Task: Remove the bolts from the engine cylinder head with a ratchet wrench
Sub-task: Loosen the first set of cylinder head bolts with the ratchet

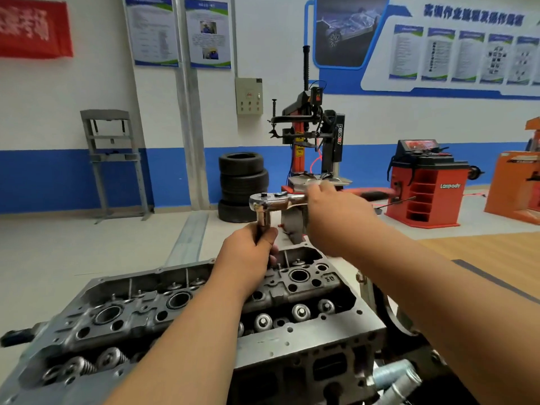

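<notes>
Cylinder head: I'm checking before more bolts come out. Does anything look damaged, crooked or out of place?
Nothing stands out. The cylinder head looks whole. The ratchet wrench stands upright at its far end, with the left hand gripping its shaft and the blurred right hand on its handle.

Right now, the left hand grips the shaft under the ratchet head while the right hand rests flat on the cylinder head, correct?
Not quite. The left hand does grip the shaft, but the right hand holds the ratchet wrench handle, up above the cylinder head; the head view shows it.
</notes>
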